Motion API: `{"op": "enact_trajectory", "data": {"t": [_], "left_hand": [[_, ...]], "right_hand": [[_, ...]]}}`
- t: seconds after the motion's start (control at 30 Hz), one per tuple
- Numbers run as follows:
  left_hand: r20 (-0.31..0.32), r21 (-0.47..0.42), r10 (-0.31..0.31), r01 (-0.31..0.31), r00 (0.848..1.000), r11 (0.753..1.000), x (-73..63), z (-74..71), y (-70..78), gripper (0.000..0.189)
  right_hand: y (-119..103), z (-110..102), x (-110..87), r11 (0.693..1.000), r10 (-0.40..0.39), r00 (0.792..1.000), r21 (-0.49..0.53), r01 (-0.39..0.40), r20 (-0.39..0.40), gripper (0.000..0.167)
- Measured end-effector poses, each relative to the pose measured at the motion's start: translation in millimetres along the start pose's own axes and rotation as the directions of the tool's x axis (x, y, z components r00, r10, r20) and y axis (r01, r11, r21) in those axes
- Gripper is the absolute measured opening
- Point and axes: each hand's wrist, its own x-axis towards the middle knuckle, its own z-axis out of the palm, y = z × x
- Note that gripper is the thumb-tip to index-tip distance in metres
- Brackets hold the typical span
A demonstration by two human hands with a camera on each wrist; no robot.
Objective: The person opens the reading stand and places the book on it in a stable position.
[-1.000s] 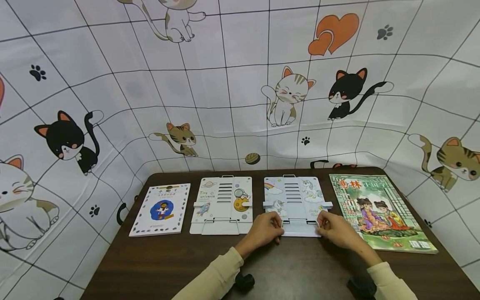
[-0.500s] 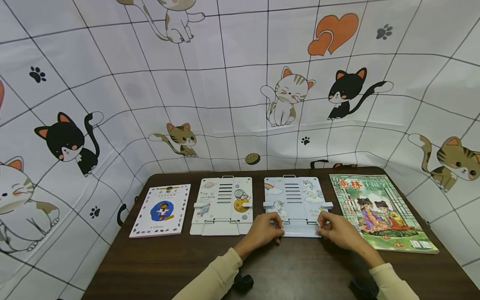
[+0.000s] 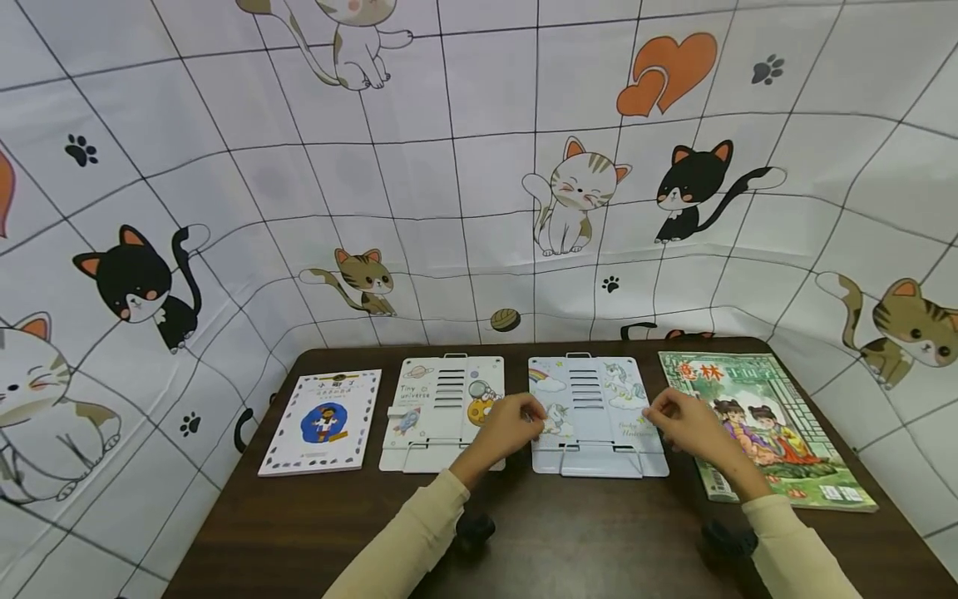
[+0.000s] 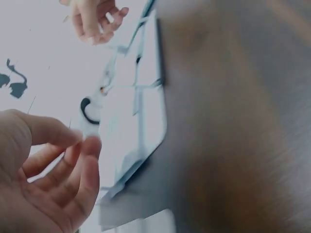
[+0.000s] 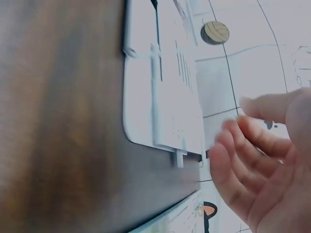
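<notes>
The left hand [image 3: 507, 429] and right hand [image 3: 690, 426], fingers loosely bent and holding nothing, are flanking the white rectangular unicorn-printed book stand [image 3: 589, 428]; it is lying on the dark-brown wood-grain counter [image 3: 591, 545], presumably flat for stability.

Pale white-and-lilac book stand [image 3: 587, 423] printed with a rainbow and unicorns, dark-edged slots stacked down its middle panel, wire bracket across its lower ledge, folded flat, lying upright-facing just right of centre, lower half of the head view
</notes>
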Motion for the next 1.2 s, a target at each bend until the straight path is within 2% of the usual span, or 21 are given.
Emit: {"op": "enact_trajectory", "data": {"t": [0.13, 0.2, 0.27, 0.47, 0.63, 0.83, 1.03, 1.2], "left_hand": [[-0.116, 0.048, -0.042, 0.047, 0.992, 0.998, 9.7, -11.1, 2.7, 0.009], [-0.14, 0.061, -0.065, 0.075, 0.988, 0.995, 13.7, -13.2, 4.1, 0.011], [-0.134, 0.067, -0.093, 0.102, 0.987, 0.992, 16.2, -12.6, 4.2, 0.014], [-0.048, 0.115, -0.157, 0.162, 0.986, 0.98, 21.1, -4.5, 5.4, 0.027], [-0.065, 0.124, -0.185, 0.192, 0.981, 0.973, 27.3, 0.5, 5.7, 0.031], [-0.071, 0.058, -0.233, 0.238, 0.97, 0.97, 29.8, 3.7, 5.0, 0.033], [-0.084, 0.003, -0.236, 0.238, 0.968, 0.971, 29.0, 6.7, 4.8, 0.035], [-0.118, -0.008, -0.211, 0.212, 0.97, 0.977, 33.4, 7.8, 2.3, 0.032]], "right_hand": [[5.2, -4.5, 15.7, 0.998, -0.004, 0.998, -0.068, 0.0, -0.062, 0.021], [9.2, -3.2, 23.3, 0.996, -0.014, 0.998, -0.093, 0.008, -0.066, 0.025], [14.2, 1.6, 29.4, 0.995, 0.003, 0.999, -0.102, -0.008, -0.046, 0.032], [24.7, 17.2, 42.7, 0.99, 0.088, 0.996, -0.106, -0.089, -0.017, 0.049], [21.0, 18.7, 48.2, 0.987, 0.123, 0.992, -0.101, -0.126, -0.042, 0.049], [22.7, 20.6, 51.6, 0.986, 0.103, 0.993, -0.123, -0.109, -0.057, 0.043], [23.5, 19.9, 49.3, 0.988, 0.118, 0.991, -0.097, -0.123, -0.063, 0.043], [18.6, 15.8, 46.7, 0.989, 0.123, 0.987, -0.069, -0.13, -0.103, 0.042]]}}
